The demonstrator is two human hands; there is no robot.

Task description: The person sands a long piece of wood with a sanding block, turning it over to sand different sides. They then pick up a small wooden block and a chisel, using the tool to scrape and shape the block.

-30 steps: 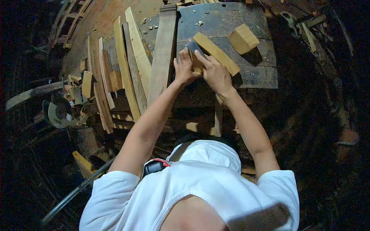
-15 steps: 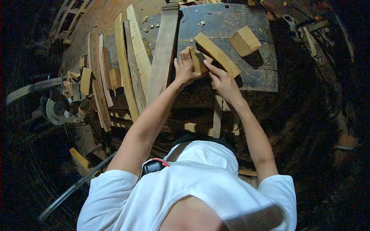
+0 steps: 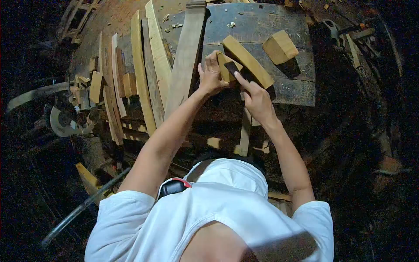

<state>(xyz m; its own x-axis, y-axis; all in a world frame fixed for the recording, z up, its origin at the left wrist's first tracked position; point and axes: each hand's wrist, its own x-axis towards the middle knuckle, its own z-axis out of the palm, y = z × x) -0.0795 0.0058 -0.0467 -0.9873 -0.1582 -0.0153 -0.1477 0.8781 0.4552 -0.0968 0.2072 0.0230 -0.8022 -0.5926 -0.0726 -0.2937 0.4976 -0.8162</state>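
Observation:
My left hand is closed around a short wooden block at the near edge of the workbench, thumb on its near end and fingers at its far side. A dark flat piece with straight edges lies against the block's face; its kind does not show. My right hand reaches in from the right with the index finger stretched along this piece and the other fingers curled under. Just beyond the block, a longer squared timber lies slanting on the bench, very close to it.
On the dark workbench a chunky wooden block stands at right. A wide plank and several narrow boards lie to the left. Offcuts are piled farther left, near a tool with a round guard. A metal bar slants at lower left.
The right hand has shifted slightly down and right, and more of the dark piece shows beyond its index fingertip. The left hand keeps its hold on the block. The camera view has moved slightly.

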